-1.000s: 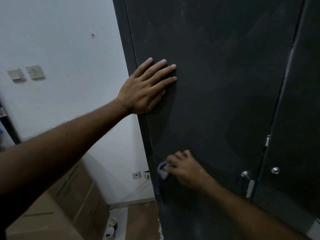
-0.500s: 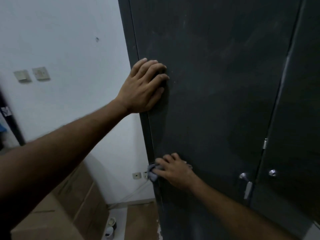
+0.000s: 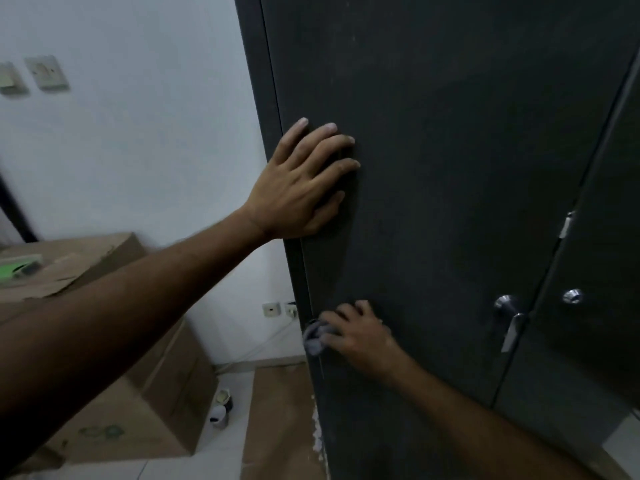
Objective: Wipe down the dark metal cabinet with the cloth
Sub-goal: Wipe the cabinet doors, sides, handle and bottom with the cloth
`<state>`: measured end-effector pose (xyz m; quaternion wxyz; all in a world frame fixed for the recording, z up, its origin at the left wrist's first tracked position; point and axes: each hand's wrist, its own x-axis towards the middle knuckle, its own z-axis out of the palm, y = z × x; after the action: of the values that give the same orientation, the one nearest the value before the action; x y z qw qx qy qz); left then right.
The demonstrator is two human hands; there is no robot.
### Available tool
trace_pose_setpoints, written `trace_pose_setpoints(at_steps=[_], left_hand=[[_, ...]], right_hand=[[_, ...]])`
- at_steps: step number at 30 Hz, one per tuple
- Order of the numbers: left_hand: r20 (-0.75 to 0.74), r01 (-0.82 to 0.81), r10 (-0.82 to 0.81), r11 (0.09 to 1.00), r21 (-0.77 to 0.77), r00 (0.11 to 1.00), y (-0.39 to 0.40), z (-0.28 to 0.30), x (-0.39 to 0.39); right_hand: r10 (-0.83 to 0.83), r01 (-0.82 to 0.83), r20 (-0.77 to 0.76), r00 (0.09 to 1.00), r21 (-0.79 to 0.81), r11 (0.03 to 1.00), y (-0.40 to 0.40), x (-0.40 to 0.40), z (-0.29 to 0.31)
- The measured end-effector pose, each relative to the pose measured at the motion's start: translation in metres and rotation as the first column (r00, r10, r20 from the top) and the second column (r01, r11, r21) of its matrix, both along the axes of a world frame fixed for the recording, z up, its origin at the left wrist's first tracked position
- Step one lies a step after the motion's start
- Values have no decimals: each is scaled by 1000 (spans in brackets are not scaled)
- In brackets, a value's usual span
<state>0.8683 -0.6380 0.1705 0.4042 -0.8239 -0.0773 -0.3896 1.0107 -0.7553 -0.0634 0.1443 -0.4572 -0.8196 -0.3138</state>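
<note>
Head view: compared with the earlier frame, the right hand and its crumpled grey cloth sit further left, at the left edge of the tall dark metal cabinet. Its fingers curl over the cloth, pressing it to the door. The left hand, fingers straight and slightly spread, lies flat higher up. The cabinet's long axis is vertical.

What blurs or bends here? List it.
Head view: dim light; the left forearm and cardboard boxes are soft with blur; wide-angle bending curves the cabinet door seam; faint glints on the handle; the cloth reads as a grey smear.
</note>
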Motion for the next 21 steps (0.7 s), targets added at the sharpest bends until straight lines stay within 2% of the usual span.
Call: trace_pose_setpoints(at_steps=[1,3,5,6,7,9,11,12,14,17,18,19,21], left_hand=[[0,-8,8,1000,16,1000,1,-5,-1],[28,-11,9,999,52,1000,4,-8,-1],[70,-11,5,997,82,998,7,-8,3],[88,-14,6,996,86,996,7,-11,3],[102,-15,7,997,80,995,7,-17,4],[88,-20,15,998,52,996,1,-42,2],[29,-40,39,999,12,999,-5,-79,-1],[5,-55,55,998,-9,998,-7,-98,-3],[-1,-74,74,997,-20,997,-7,-124,-5],[58,-77,75,997,29,996,-2,-134,0],[78,-78,74,996,49,994,-1,-134,2],[89,-76,70,995,59,994,0,-134,3],[73,-69,65,996,61,995,-1,-131,1]], right_hand=[[-19,21,-39,999,34,999,0,12,-2],[-75,119,-245,967,170,978,9,16,4],[-46,184,-462,886,259,948,27,-6,1],[-12,167,-481,877,280,946,33,-23,-9],[10,112,-420,908,265,958,36,-39,-27],[47,-33,-150,987,93,995,28,-48,-73],[50,-38,88,995,-129,991,8,-21,-107],[52,-26,146,988,-171,985,2,-4,-116],[37,-29,122,992,-71,997,1,25,-118],[-24,48,-186,982,125,991,17,13,-106],[-27,61,-200,979,162,985,23,-5,-107],[-27,45,-146,989,126,991,25,-24,-115],[52,-50,103,993,-19,999,22,-44,-138]])
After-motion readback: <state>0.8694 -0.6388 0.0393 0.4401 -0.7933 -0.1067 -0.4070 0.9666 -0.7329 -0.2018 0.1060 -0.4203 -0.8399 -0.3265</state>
